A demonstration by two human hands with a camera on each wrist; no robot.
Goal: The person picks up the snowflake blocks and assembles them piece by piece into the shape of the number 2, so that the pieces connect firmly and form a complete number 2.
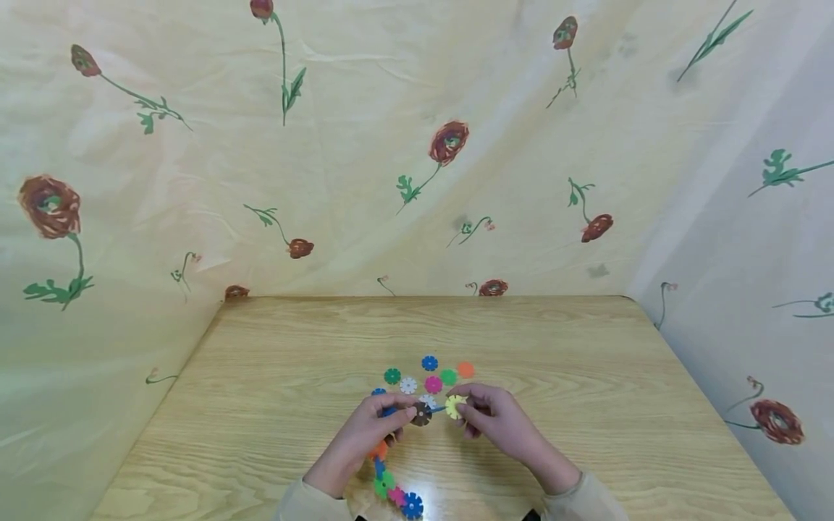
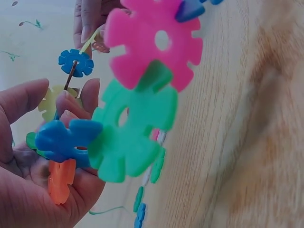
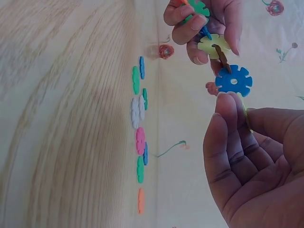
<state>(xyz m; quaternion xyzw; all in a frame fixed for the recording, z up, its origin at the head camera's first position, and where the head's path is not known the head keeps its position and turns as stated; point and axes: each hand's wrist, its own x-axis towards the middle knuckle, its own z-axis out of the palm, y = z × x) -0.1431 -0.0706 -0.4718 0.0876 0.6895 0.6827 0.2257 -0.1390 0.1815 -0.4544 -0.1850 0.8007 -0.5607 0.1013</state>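
Flowered cloth (image 1: 352,145) hangs behind and beside a wood-grain table (image 1: 560,347). Two hands work close together around a brown slotted disc (image 1: 421,418). Left of the brown disc, the left hand (image 1: 373,429) grips a chain (image 1: 389,477) of joined plastic discs, fingers curled; its tail runs nearer the viewer. Right of the brown disc, the right hand (image 1: 500,420) pinches a yellow disc (image 1: 453,405) between thumb and fingertips, its edge meeting a blue disc (image 3: 241,86) joined to the brown one. Beyond the brown disc lie loose discs (image 1: 433,380). Slotting yellow onto blue appears to be the step in hand; how deeply it sits, I cannot tell. Next, matching slots probably need aligning, then a steady push
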